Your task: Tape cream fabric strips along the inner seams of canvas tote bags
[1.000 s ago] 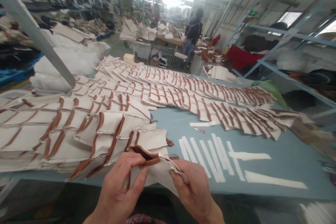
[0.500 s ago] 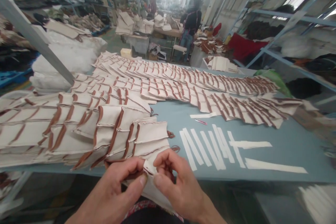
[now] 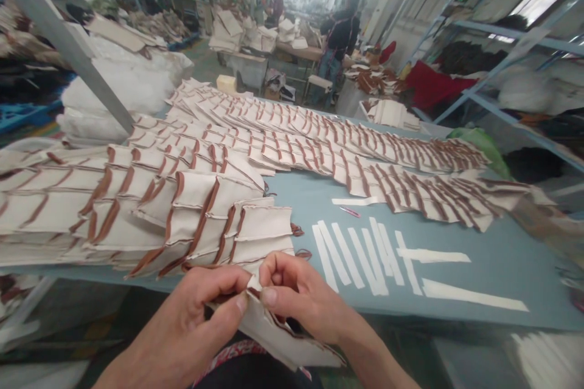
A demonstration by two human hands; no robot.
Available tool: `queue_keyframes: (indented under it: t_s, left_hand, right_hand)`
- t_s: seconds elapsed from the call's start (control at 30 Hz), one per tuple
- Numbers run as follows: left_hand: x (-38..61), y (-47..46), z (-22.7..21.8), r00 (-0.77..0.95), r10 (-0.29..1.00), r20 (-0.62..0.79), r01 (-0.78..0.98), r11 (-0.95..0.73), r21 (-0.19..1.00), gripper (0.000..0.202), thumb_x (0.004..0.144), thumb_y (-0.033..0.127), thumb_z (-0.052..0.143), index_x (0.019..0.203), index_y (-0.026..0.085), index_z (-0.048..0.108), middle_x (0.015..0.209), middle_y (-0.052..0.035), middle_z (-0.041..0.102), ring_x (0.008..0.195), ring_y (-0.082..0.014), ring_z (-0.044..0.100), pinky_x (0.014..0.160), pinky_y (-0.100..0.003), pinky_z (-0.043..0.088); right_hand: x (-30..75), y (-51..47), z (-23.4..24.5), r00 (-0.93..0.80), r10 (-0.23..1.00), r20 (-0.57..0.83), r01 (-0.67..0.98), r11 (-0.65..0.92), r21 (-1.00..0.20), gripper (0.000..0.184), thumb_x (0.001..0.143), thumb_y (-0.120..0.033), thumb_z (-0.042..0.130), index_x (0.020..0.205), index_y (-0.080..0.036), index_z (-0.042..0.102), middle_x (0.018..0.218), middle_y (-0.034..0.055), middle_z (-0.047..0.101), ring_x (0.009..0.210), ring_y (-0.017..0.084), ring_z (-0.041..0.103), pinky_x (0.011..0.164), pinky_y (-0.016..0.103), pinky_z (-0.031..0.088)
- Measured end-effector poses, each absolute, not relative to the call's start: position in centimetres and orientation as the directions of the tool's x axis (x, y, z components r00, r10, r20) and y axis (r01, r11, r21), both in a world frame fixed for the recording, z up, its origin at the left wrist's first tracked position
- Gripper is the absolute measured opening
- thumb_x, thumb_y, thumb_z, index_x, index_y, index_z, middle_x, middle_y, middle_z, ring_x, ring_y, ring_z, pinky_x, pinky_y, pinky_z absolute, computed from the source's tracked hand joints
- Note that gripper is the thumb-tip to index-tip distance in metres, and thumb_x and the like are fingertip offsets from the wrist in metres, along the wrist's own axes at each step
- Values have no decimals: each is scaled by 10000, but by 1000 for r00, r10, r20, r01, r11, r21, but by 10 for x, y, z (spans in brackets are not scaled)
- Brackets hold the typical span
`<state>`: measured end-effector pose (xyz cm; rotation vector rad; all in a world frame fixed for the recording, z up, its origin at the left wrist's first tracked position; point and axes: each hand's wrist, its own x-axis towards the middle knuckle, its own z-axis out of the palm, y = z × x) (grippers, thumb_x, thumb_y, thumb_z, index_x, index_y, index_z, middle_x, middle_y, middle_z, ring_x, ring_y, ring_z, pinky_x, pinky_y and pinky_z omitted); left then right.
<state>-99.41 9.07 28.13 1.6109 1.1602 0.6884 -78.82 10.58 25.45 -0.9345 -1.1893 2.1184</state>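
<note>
Between both hands, at the front edge of the table, is a cream fabric piece (image 3: 274,335) with brown edging. My left hand (image 3: 201,310) pinches its folded corner between thumb and forefinger. Close beside it, my right hand (image 3: 303,298) grips the same edge, thumb on top and fingers curled behind. The lower part of the piece hangs over my lap. Just beyond my hands lies a stack of similar cream pieces (image 3: 262,225) with brown-bound seams and brown loops at their right ends. The fingertips partly hide the corner being held.
Several cream strips (image 3: 351,255) lie on the blue-grey table (image 3: 483,279) at right, near a small pink tool (image 3: 349,211). Long overlapping rows of cream pieces (image 3: 292,149) cover the back. A metal post (image 3: 86,48) rises at left. A person (image 3: 340,36) stands at a far table.
My right hand has closed onto the fabric edge beside my left fingers. The hanging part of the piece has swung out to the right, showing more of its brown edge. The view has shifted slightly.
</note>
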Motion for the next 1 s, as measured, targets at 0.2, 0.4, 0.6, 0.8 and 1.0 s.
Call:
queue_keyframes:
  t_s: [0.2, 0.4, 0.6, 0.8, 1.0]
  left_hand:
    - [-996, 89, 267, 411, 911, -33, 374, -135, 918, 311, 958, 285, 509, 740, 228, 723, 690, 27, 709, 642, -170, 645, 611, -215, 475]
    - [-993, 93, 267, 386, 920, 66, 311, -197, 930, 315, 957, 294, 511, 687, 220, 655, 633, 39, 604, 584, -148, 561, 570, -219, 424]
    - [-989, 93, 264, 357, 932, 62, 333, -188, 924, 362, 990, 375, 550, 665, 219, 582, 640, 41, 565, 596, -140, 540, 584, -211, 431]
    - [-987, 93, 265, 335, 942, 19, 345, -142, 928, 361, 1000, 378, 596, 676, 217, 591, 661, 44, 587, 615, -132, 531, 592, -200, 434]
    - [-992, 94, 262, 356, 934, -34, 340, -95, 936, 350, 1063, 378, 551, 785, 218, 690, 707, 47, 656, 646, -132, 566, 614, -195, 444]
  right_hand:
    - [-787, 113, 261, -617, 705, -349, -40, -471, -881, 261, 783, -375, 740, 838, -233, 529, 600, -98, 497, 533, 84, 421, 533, 214, 296]
    - [-786, 118, 281, -473, 791, -389, 244, -307, -920, 108, 778, -210, 668, 793, -220, 562, 625, -87, 515, 572, 87, 447, 545, 216, 328]
    - [-786, 118, 282, -486, 785, -384, 291, -269, -918, 88, 780, -179, 675, 785, -208, 592, 640, -85, 532, 596, 83, 451, 553, 215, 342]
    - [-785, 126, 273, -543, 725, -424, 152, -411, -899, 105, 728, -215, 656, 796, -212, 575, 608, -92, 538, 561, 78, 436, 518, 206, 315]
    - [-787, 128, 281, -525, 761, -382, 220, -312, -924, 98, 782, -219, 664, 814, -222, 571, 633, -76, 559, 572, 102, 462, 538, 229, 345]
